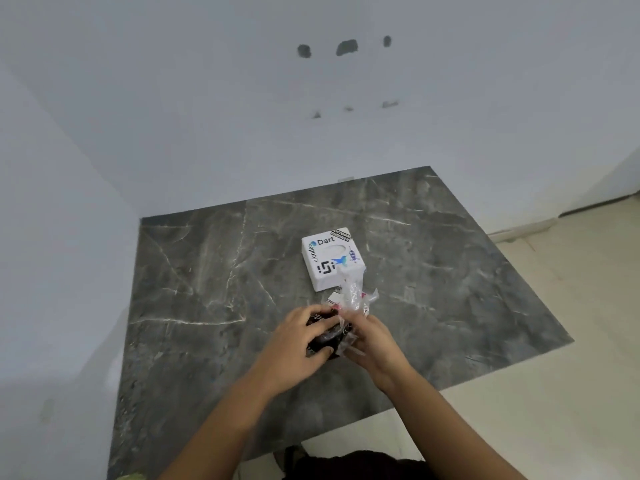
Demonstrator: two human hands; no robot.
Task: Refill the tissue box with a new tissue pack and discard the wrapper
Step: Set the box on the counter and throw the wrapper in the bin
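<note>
Now we crumple the wrapper (pixel 341 317), left hand (pixel 298 344) and right hand (pixel 375 344) each in closed grip; next, discard it.

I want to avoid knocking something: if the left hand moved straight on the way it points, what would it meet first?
The left hand points up-right, so after the dark tissue pack it grips, probably the crumpled wrapper, then the white tissue box; depth is unclear.

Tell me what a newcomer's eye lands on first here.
First, the two hands, left hand and right hand, gripping a dark tissue pack with its clear wrapper at the centre. Just beyond sits the white sticker-covered tissue box on the dark marble table.
</note>
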